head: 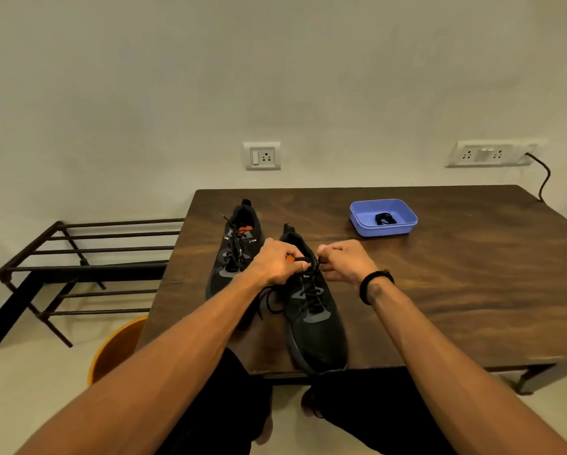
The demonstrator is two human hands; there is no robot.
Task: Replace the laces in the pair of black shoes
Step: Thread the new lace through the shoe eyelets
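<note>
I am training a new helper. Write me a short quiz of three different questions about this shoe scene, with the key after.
1. True or false: both hands work at the nearer shoe.
2. Multiple choice: the coiled black lace lies (A) on the shoe rack, (B) in the blue tray, (C) on the floor.
3. Fill in: the black band is worn on the ___ wrist.

Key
1. True: the left hand and the right hand each pinch the lace at its top eyelets; the farther shoe is untouched.
2. B
3. right

Two laced black shoes (311,310) (234,254) lie side by side, toes nearest.
</note>
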